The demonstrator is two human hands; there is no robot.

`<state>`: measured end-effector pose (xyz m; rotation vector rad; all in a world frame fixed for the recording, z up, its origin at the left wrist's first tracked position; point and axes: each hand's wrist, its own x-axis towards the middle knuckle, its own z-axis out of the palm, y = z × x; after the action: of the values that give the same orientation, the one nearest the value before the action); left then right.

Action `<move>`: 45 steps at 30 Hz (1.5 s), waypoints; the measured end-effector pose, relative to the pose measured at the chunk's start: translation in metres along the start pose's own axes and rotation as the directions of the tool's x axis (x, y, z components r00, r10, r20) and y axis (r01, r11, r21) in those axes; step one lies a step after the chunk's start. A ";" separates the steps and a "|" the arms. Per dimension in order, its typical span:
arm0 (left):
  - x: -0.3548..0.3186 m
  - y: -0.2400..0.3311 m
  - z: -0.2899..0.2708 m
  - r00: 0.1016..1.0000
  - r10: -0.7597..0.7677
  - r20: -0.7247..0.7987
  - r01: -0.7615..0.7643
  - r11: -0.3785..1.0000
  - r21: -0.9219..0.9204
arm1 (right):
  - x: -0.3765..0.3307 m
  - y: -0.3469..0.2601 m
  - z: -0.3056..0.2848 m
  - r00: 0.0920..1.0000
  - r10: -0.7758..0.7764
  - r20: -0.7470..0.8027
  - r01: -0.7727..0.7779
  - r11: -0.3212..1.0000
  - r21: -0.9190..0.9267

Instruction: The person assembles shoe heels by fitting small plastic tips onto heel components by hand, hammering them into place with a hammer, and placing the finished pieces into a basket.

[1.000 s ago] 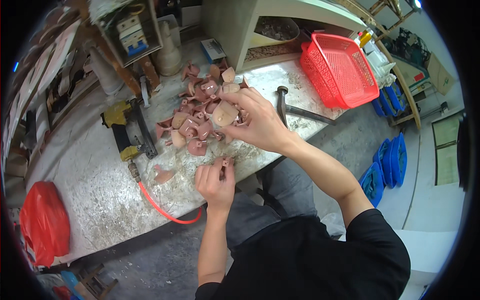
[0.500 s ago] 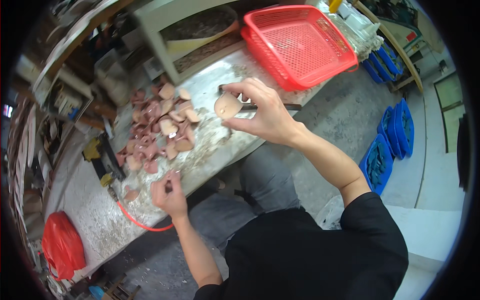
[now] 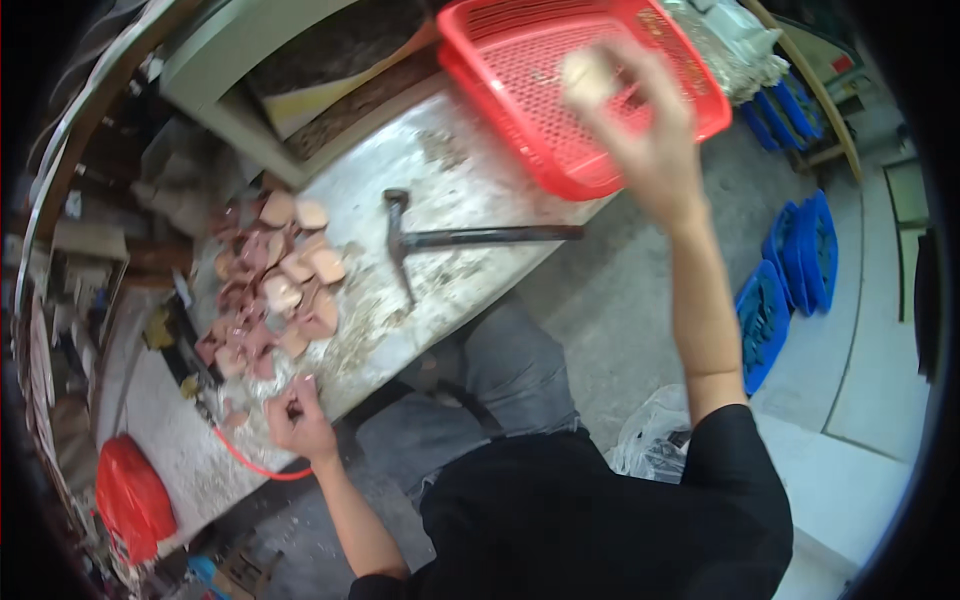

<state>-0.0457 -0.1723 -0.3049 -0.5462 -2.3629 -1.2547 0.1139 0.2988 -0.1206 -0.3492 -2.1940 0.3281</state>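
Note:
High over the red plastic basket [image 3: 555, 150], my right hand [image 3: 655, 130] pinches a pale, rounded piece [image 3: 588, 80] between thumb and fingers; both are smeared by motion. My left hand [image 3: 302, 425] is curled closed by the table's near edge, just below a heap of pink and beige cup-like pieces [image 3: 270, 270]. Whatever its fingers may hold is hidden. Between the heap and the basket lies a hammer [image 3: 480, 238] with a dark handle and a long, narrow head.
A red air hose [image 3: 250, 462] runs from a dark tool [image 3: 185, 350] beside the heap. On the table's left end sits a red plastic bag [image 3: 135, 500]. Blue trays [image 3: 765, 320] with dark green pieces stand at the right. A grey frame [image 3: 240, 110] rises behind the table.
My right hand has carried the pale piece away from above the hammer, up and right over the basket. The hammer now shows fully. My left hand stays near the heap, still curled.

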 end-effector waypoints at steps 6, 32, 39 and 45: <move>-0.003 0.010 -0.004 1.000 -0.021 -0.023 0.018 0.994 -0.112 | -0.032 -0.065 0.030 0.961 0.094 0.259 -0.161 0.955 0.249; 0.058 0.075 0.109 0.956 0.214 0.202 -0.162 0.955 -0.247 | -0.079 -0.031 0.191 0.951 0.218 0.220 -0.246 0.963 0.107; -0.003 0.078 0.045 0.985 0.165 0.046 -0.140 0.930 -0.340 | -0.069 -0.010 0.177 0.976 0.075 0.207 -0.100 0.989 0.112; -0.007 0.026 -0.001 0.989 -0.085 -0.117 0.053 0.965 -0.256 | -0.068 -0.067 0.176 0.886 0.288 0.363 -0.423 0.825 0.376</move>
<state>-0.0261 -0.1612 -0.2904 -0.4481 -2.1475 -1.5870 0.0042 0.1925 -0.2499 -0.4808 -2.2401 1.1422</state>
